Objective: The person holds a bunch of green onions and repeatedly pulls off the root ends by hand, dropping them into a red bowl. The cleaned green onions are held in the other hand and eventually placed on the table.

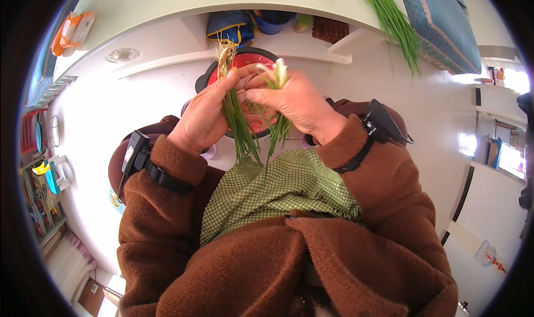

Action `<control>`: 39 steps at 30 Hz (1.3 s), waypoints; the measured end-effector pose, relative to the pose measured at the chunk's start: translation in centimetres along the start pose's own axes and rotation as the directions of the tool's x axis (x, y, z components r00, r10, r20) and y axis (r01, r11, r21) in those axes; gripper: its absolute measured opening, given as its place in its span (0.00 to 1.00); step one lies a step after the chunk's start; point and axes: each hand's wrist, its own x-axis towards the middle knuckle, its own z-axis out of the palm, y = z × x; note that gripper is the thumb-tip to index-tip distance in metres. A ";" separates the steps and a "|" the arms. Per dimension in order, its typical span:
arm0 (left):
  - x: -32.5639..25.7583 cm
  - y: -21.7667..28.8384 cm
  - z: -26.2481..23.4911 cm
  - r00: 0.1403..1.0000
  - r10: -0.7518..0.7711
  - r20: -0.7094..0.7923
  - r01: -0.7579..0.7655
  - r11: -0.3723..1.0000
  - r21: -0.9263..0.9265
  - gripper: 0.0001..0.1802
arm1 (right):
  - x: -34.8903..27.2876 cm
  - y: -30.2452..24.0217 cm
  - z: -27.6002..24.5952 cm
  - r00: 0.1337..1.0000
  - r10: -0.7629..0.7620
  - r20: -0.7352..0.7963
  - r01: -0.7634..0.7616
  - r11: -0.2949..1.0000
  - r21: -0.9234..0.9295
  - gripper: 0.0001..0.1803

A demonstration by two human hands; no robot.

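My left hand [201, 110] is closed around a small bunch of thin spring onions [239, 128], their pale, stringy roots pointing up and away from me. Close beside it, my right hand [303, 101] grips another few spring onions [281, 129] with clean white ends up and green leaves hanging down. The fingertips of both hands come together between the two bunches. Beneath them is a red basin with a black rim [201, 83], with light scraps inside, partly hidden by my hands.
More long spring onions [396, 27] hang over the edge of the pale table [183, 8], by a blue quilted box-like thing [439, 27]. A blue bucket [272, 25] and a blue-and-yellow bag [231, 27] are under the table. A green checked apron [272, 189] covers my lap.
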 end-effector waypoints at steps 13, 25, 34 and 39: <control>0.0 0.1 -0.3 0.977 0.030 -0.209 -0.019 0.998 0.055 0.19 | -0.1 0.9 -0.3 0.983 0.148 -0.111 -0.152 0.988 -0.030 0.09; 0.1 -0.2 -0.7 0.948 0.137 -0.288 -0.087 0.980 0.178 0.11 | -0.1 0.9 -0.2 0.984 0.132 -0.123 -0.142 0.987 -0.071 0.10; 0.2 -0.4 -0.4 0.961 0.116 -0.250 -0.041 0.957 0.287 0.08 | 0.4 1.0 -0.4 0.977 -0.002 -0.215 0.005 1.000 0.013 0.10; 0.0 -0.1 -0.5 0.947 0.134 -0.293 -0.050 0.959 0.278 0.10 | 0.6 0.3 -1.2 0.956 0.014 -0.293 0.041 0.983 0.180 0.11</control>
